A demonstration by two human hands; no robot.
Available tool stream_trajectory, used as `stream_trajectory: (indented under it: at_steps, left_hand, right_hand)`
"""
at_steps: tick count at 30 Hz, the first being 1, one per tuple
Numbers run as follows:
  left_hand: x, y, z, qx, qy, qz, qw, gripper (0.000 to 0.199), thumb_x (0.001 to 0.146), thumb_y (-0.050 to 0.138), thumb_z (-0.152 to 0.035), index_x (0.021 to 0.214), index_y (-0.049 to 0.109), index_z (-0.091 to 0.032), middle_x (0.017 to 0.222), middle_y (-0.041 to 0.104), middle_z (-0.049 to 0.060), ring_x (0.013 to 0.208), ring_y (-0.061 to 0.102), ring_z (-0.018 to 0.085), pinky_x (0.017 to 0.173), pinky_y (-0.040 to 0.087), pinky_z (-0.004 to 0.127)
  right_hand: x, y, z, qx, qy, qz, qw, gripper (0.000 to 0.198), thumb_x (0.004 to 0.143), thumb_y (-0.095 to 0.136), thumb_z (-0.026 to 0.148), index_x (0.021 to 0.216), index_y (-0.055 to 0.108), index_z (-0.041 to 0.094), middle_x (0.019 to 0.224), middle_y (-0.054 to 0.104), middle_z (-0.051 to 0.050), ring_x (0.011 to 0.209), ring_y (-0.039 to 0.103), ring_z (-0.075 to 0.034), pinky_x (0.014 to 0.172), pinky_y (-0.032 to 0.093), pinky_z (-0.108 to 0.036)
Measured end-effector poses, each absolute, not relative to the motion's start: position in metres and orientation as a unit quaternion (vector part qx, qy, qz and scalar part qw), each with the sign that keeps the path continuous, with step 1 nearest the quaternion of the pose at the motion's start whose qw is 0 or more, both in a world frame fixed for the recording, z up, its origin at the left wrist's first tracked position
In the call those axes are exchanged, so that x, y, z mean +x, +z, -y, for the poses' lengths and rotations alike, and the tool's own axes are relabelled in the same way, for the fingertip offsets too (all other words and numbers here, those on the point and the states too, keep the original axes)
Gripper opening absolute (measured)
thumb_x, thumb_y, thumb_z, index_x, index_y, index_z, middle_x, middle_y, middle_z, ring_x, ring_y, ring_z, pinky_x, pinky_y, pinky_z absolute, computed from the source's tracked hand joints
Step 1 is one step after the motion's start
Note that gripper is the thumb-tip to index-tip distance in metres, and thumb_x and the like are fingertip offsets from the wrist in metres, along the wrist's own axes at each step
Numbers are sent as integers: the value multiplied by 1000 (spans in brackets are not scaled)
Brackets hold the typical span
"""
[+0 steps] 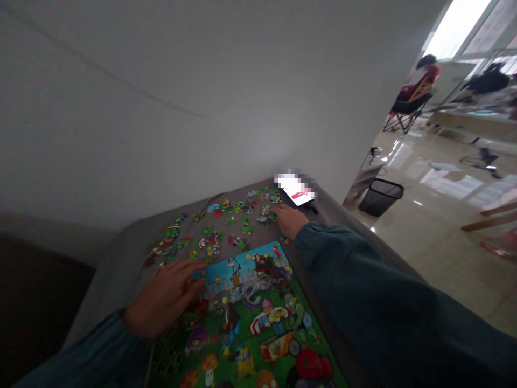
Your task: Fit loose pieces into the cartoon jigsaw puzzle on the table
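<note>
A colourful cartoon picture board (242,302) with printed zombies and plants lies in front of me on the grey cloth. My left hand (169,293) rests over the board's upper left edge, its fingers stretched out and holding nothing visible. Beyond the board, loose jigsaw pieces (210,237) lie scattered in small groups. My right hand (288,220) reaches to the far right, fingertips at a small cluster of puzzle pieces (265,214). Its index finger is extended, and no piece shows in its grasp; the thumb is mostly hidden.
A lit phone or tablet (297,189) lies at the far right corner, just beyond my right hand. The grey cloth-covered table (121,258) meets a pale wall (202,108). On the floor to the right stands a black wastebasket (381,198). A person (424,81) sits farther back.
</note>
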State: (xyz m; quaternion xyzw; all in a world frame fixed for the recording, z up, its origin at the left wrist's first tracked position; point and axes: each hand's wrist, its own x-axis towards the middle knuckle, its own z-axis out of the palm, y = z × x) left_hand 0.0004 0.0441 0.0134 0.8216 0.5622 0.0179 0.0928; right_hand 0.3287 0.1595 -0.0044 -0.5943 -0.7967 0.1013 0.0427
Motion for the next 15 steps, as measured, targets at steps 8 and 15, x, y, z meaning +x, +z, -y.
stream_trajectory:
  at_steps: [8, 15]
  left_hand:
    - [69, 59, -178, 821, -28, -567, 63, 37, 97, 58, -41, 126, 62, -17, 128, 65, 11, 116, 63, 26, 102, 51, 51]
    - [91, 17, -257, 808, -46, -574, 126, 39, 95, 63, -38, 127, 59, -17, 129, 62, 11, 110, 64, 24, 93, 57, 47]
  right_hand:
    - [340, -1, -146, -498, 101, 857, 82, 38, 102, 40, 19, 133, 61, 24, 133, 58, -11, 105, 68, -22, 87, 53, -35]
    - [345, 0, -143, -428, 73, 894, 114, 37, 105, 34, 23, 127, 64, 24, 127, 61, -10, 99, 68, -22, 75, 50, -34]
